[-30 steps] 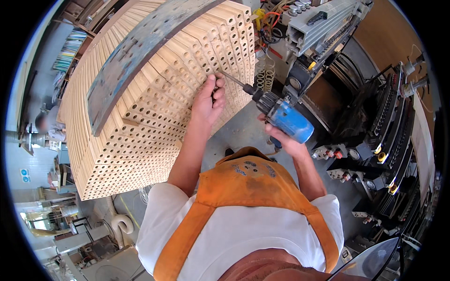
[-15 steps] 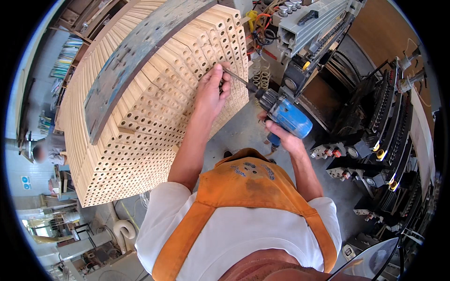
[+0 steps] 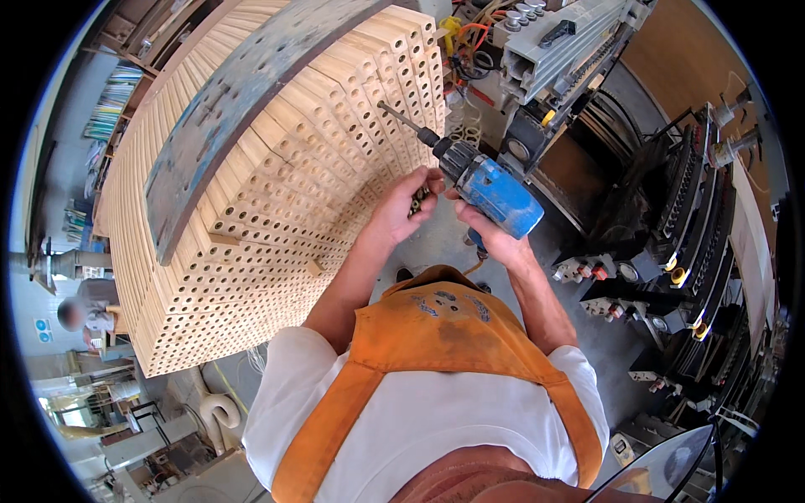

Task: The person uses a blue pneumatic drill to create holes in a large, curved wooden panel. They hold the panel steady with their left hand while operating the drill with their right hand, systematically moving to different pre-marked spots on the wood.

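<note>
Blue power drill (image 3: pixel 501 197) in front of holed face of wooden stack (image 3: pixel 289 184), right hand (image 3: pixel 493 236) gripping its handle. Long bit (image 3: pixel 401 116) reaches upper rows of holes; whether tip touches wood, cannot tell. Changed since moment ago: left hand (image 3: pixel 406 206) has dropped from bit tip to below chuck, fingers curled around small metal pieces. Meaning, by judgement: bit clear of fingers, right hand alone steadying drill. Dark curved plate (image 3: pixel 239 99) lies across stack; orange apron (image 3: pixel 453 331) below hands.
</note>
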Available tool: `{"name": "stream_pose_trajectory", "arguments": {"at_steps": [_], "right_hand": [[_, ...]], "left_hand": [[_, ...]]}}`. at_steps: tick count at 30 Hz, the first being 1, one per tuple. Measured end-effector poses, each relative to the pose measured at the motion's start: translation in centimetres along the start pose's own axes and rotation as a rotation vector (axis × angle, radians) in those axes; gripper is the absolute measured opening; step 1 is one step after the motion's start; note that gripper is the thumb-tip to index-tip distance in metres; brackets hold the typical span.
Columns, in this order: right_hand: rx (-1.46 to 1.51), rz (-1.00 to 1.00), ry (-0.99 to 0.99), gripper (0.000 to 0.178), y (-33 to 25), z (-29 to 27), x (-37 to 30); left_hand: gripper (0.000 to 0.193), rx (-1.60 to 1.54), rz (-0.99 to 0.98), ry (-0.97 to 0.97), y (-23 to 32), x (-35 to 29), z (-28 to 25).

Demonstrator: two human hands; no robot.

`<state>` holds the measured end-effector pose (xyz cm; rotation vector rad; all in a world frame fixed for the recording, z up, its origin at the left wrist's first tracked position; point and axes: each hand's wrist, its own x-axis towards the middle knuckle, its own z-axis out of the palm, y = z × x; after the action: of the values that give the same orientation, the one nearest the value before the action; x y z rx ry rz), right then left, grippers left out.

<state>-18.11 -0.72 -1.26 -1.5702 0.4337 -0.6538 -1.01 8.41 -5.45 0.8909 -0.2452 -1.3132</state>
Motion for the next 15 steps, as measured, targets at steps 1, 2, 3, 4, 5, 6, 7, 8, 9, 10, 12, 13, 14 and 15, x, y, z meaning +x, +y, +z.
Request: {"name": "stream_pose_trajectory", "arguments": {"at_steps": [1, 2, 3, 4, 5, 6, 7, 8, 9, 10, 12, 13, 14, 15], "right_hand": [[0.001, -0.006, 0.001, 0.025, -0.1, 0.0, 0.0], [-0.026, 0.009, -0.002, 0.026, 0.1, 0.0, 0.0], [-0.053, 0.025, -0.006, 0.026, 0.5, -0.2, -0.1], [-0.080, 0.040, -0.011, 0.027, 0.7, -0.2, 0.0], [-0.031, 0.037, -0.014, 0.027, 0.5, -0.2, 0.0], [0.018, 0.034, -0.017, 0.027, 0.2, -0.1, 0.1], [0.067, 0.031, -0.020, 0.028, 0.0, 0.0, 0.1], [0.104, 0.046, -0.009, 0.028, 0.1, 0.0, 0.1], [0.142, 0.061, 0.003, 0.028, 0.5, 0.0, 0.1], [0.179, 0.076, 0.015, 0.029, 0.8, 0.0, 0.0], [0.069, 0.080, -0.008, 0.030, 1.4, -0.3, -0.2], [0.013, 0.082, -0.019, 0.031, 1.7, -0.6, -0.4], [-0.089, -0.011, -0.011, 0.032, 2.0, -0.8, -0.5], [-0.192, -0.105, -0.002, 0.032, 2.3, -1.0, -0.8]], "left_hand": [[0.028, -0.026, -0.032, -0.004, -0.6, -0.2, 0.0], [0.028, -0.053, -0.059, -0.006, -1.0, -0.4, -0.2], [0.029, -0.051, -0.073, -0.031, -1.2, -0.5, -0.5], [0.030, -0.062, -0.072, -0.035, -1.3, -0.6, -0.7], [0.032, -0.074, -0.072, -0.040, -1.3, -0.7, -0.9], [0.033, -0.086, -0.072, -0.044, -1.3, -0.8, -1.0], [0.034, -0.097, -0.071, -0.036, -1.2, -0.9, -1.2], [0.035, -0.108, -0.069, -0.029, -0.8, -1.0, -1.3], [0.036, -0.119, -0.068, -0.022, -0.5, -1.0, -1.3], [0.036, -0.093, -0.027, -0.004, -0.1, -1.1, -1.2], [0.037, -0.044, 0.051, 0.035, 0.6, -1.3, -0.8], [0.031, -0.005, 0.109, 0.024, 1.1, -1.3, -0.6], [0.028, -0.018, 0.166, 0.044, 1.6, -1.2, -0.3], [0.026, -0.031, 0.222, 0.063, 2.1, -1.0, -0.1]]}}
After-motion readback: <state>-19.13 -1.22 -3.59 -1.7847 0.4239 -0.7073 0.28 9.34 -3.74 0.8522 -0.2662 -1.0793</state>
